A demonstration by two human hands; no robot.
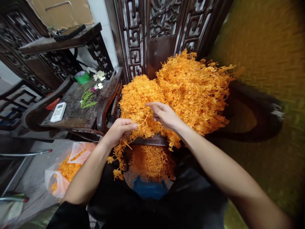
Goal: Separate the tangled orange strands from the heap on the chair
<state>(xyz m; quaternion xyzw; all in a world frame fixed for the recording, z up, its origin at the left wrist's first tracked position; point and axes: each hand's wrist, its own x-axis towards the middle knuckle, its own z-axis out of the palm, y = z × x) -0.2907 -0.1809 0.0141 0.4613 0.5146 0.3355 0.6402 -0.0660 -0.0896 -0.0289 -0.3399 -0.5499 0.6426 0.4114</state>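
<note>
My left hand [121,129] is closed, thumb against the fingers, on orange dyed sprigs [120,159] that dangle below it with small clustered blooms. A thin branched orange stem [145,119] shows between my two hands, in front of the heap. My right hand [164,115] hovers over the near side of the orange heap [140,92], index finger stretched out and the others curled in. Whatever its fingers pinch is too small to make out. A larger bushy orange mass [193,92] rises behind and to the right.
Below the seat edge [152,140] more orange sprigs [152,160] lie above a blue object [150,188]. A plastic bag [57,178] with orange pieces is on the floor at left. The dark wooden side table [73,101] bears a white remote [58,112], green tape [82,77] and cut flowers [98,75].
</note>
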